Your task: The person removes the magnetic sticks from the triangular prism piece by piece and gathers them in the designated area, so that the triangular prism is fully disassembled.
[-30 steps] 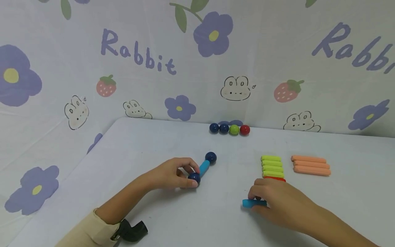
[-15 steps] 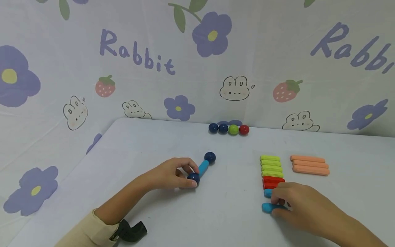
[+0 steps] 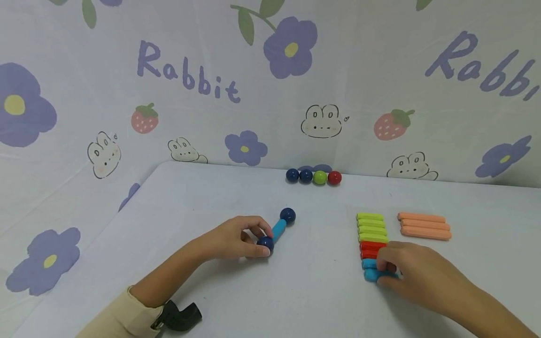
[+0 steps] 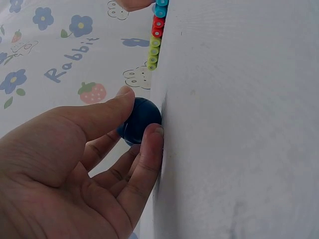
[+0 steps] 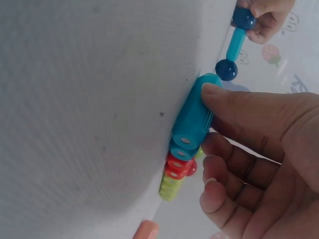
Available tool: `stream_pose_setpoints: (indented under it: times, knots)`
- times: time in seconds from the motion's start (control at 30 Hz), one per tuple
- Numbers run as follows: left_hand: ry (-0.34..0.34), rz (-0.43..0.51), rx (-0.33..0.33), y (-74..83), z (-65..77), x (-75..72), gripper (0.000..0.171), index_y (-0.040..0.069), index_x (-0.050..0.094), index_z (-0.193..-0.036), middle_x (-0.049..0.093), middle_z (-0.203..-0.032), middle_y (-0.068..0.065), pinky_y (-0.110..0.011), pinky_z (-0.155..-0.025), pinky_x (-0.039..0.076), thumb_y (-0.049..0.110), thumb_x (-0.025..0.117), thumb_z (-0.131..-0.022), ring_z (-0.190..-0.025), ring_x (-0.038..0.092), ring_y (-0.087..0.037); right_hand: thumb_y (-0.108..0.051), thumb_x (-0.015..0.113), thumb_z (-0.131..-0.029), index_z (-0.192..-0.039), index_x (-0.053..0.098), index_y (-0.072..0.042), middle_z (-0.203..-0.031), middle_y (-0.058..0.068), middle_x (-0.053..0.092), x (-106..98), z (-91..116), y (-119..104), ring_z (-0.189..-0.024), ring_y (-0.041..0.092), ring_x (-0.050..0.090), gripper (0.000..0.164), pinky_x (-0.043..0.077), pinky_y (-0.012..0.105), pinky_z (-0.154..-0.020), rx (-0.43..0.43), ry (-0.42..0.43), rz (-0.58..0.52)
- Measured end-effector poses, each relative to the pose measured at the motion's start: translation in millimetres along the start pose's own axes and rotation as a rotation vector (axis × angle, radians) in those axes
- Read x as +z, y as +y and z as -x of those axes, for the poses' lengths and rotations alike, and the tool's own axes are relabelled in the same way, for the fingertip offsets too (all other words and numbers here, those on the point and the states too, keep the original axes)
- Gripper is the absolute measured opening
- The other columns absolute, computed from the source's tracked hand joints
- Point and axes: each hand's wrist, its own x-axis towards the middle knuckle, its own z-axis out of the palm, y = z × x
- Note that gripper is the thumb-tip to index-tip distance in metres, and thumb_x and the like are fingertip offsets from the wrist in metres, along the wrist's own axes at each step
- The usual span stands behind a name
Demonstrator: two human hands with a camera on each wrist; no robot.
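Observation:
My left hand (image 3: pixel 241 239) pinches a navy ball (image 3: pixel 265 244) between thumb and fingers. That ball sits at the near end of a blue rod (image 3: pixel 279 229), with a second navy ball (image 3: pixel 288 215) at its far end. On the right, thumb and fingers of my right hand (image 3: pixel 414 274) pinch another blue magnetic rod (image 5: pixel 193 117), whose end shows a silvery disc. It lies at the near end of a row, right beside another blue rod (image 3: pixel 368 264). Beyond come red rods (image 3: pixel 372 249), partly covered by the hand, then several yellow-green rods (image 3: pixel 372 224).
Three orange rods (image 3: pixel 424 225) lie side by side to the right of the row. At the table's back edge stand two navy balls (image 3: pixel 299 176), a green ball (image 3: pixel 320 177) and a red ball (image 3: pixel 334 178). A printed cloth (image 3: pixel 203 117) hangs behind the white table (image 3: pixel 211 188).
My right hand has carried the blue magnetic rod rightward and then up against the row's near end, uncovering the red rods and the other blue rod. The left hand has stayed put.

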Motion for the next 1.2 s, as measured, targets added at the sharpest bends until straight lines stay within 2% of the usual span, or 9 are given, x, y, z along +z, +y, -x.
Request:
stream_pose_setpoints:
  times: [0.33,0.5,0.63,0.77,0.97,1.1,1.2]
  knots:
    - [0.006,-0.001,-0.013,-0.4,-0.1,-0.2,0.028,0.020,0.065,-0.113,0.064,-0.107,-0.002,-0.031,-0.062,0.052,0.021,0.078,-0.089,-0.077,0.063,-0.019,-0.020,0.092,-0.070,-0.080,0.064,-0.027,-0.074,-0.017,0.051,1.0,-0.1,0.7,-0.070,0.005,0.047,0.031,0.046,0.025,-0.061,-0.033,0.040,0.010]
    - [0.001,-0.001,-0.005,-1.0,-0.7,0.1,0.028,0.019,0.065,-0.114,0.064,-0.107,-0.002,-0.030,-0.063,0.052,0.021,0.078,-0.089,-0.078,0.063,-0.019,-0.025,0.090,-0.073,-0.080,0.064,-0.027,-0.074,-0.017,0.049,-3.0,-1.0,-1.1,-0.069,0.003,0.046,0.028,0.045,0.024,-0.060,-0.048,0.048,-0.009]
    - [-0.003,0.005,0.001,-0.9,-0.3,-0.2,0.028,0.017,0.065,-0.114,0.064,-0.107,-0.003,-0.029,-0.063,0.052,0.021,0.078,-0.089,-0.078,0.063,-0.019,-0.027,0.088,-0.077,-0.081,0.065,-0.027,-0.076,-0.017,0.051,-13.1,-9.4,-6.5,-0.069,0.003,0.047,0.024,0.044,0.023,-0.059,-0.108,0.104,-0.021]
    - [-0.004,0.012,-0.003,-0.9,-0.3,-0.5,0.029,0.017,0.065,-0.114,0.064,-0.108,-0.004,-0.030,-0.063,0.052,0.022,0.078,-0.089,-0.078,0.063,-0.019,-0.023,0.086,-0.080,-0.086,0.069,-0.023,-0.082,-0.013,0.058,-26.8,-30.4,-18.3,-0.072,0.007,0.053,0.018,0.048,0.024,-0.061,-0.159,0.111,-0.031]
    - [0.005,0.015,-0.026,-0.5,0.1,-0.8,0.028,0.020,0.065,-0.113,0.063,-0.108,-0.004,-0.031,-0.063,0.053,0.022,0.079,-0.089,-0.079,0.064,-0.020,-0.020,0.082,-0.085,-0.103,0.073,-0.014,-0.093,-0.003,0.066,-41.6,-80.8,-40.4,-0.078,0.013,0.059,0.021,0.053,0.026,-0.067,-0.181,-0.011,-0.090]
    - [0.003,0.017,-0.020,0.3,0.2,-0.9,0.029,0.018,0.065,-0.113,0.063,-0.107,-0.004,-0.031,-0.064,0.053,0.023,0.079,-0.089,-0.079,0.063,-0.020,-0.016,0.078,-0.088,-0.117,0.071,-0.011,-0.108,0.006,0.068,-36.6,-111.6,-56.3,-0.081,0.016,0.061,0.030,0.055,0.028,-0.072,-0.208,-0.091,-0.140]
    - [-0.005,0.027,-0.014,1.4,-0.1,-0.7,0.029,0.016,0.065,-0.114,0.063,-0.107,-0.005,-0.031,-0.063,0.053,0.022,0.079,-0.089,-0.078,0.063,-0.020,-0.015,0.076,-0.090,-0.126,0.068,-0.011,-0.118,0.010,0.066,-27.6,-129.3,-70.3,-0.093,0.021,0.065,0.037,0.057,0.033,-0.079,-0.214,-0.116,-0.116]
